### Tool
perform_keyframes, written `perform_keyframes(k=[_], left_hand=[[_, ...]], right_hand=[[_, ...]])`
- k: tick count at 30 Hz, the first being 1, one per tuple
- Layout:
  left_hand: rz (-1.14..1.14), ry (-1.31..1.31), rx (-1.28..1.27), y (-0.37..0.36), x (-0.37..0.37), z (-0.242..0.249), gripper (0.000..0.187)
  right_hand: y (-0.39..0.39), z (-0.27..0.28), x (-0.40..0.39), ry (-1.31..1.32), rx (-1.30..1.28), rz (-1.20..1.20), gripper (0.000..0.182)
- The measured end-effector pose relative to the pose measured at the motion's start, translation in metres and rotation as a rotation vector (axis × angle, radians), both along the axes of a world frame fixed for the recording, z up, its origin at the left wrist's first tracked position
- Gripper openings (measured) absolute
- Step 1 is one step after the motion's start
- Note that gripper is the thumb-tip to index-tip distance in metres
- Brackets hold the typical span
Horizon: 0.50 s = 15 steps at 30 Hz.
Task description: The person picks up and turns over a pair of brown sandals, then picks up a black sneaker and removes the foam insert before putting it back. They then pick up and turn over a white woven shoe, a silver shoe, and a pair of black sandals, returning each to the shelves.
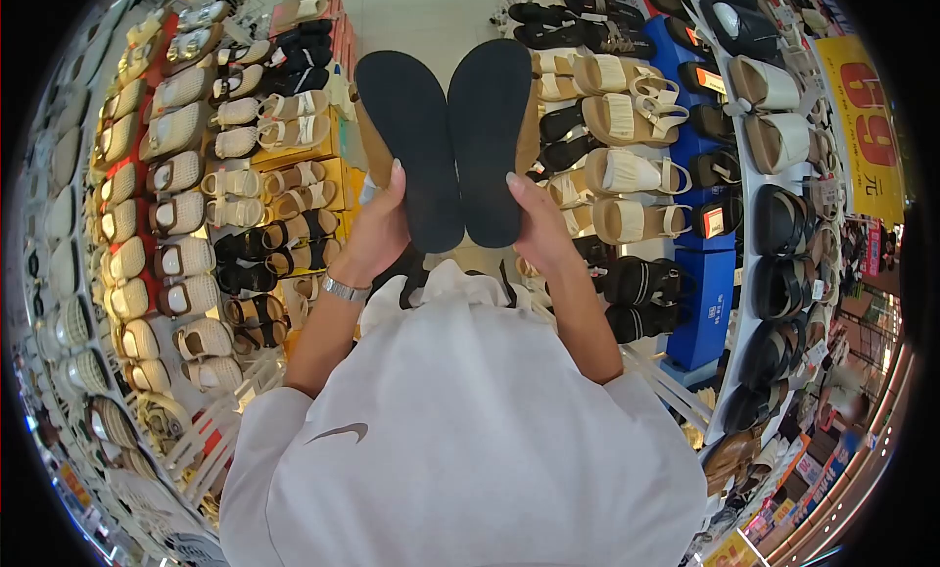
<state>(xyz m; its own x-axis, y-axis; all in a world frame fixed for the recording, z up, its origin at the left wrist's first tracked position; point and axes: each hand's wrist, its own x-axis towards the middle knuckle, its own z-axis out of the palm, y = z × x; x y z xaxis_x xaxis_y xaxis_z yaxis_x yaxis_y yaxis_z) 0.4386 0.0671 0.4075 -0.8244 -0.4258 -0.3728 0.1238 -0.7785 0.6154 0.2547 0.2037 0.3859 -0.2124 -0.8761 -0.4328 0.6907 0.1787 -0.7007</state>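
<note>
Both bare forearms are raised; the left hand (377, 224) and right hand (540, 224) are curled closed, thumbs uppermost.

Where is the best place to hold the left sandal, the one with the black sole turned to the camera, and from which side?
Probably at the heel end of the left sandal, from below. It stands nearly upright, toe up, sole facing the camera, beside the right sandal. The left hand already wraps that lower end, thumb on the sole, fingers behind; the long flat sole offers room for such a pinch.

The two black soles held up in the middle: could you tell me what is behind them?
Behind the soles is pale floor between shoe racks. The sandals' straps are mostly hidden.
</note>
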Motion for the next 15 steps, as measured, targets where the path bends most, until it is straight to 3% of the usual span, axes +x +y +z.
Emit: perform_keyframes(k=[15], left_hand=[[-0.160, 0.068, -0.025, -0.162, -0.076, 0.004, 0.068]], right_hand=[[-0.122, 0.026, -0.041, 0.023, -0.080, -0.236, 0.047]])
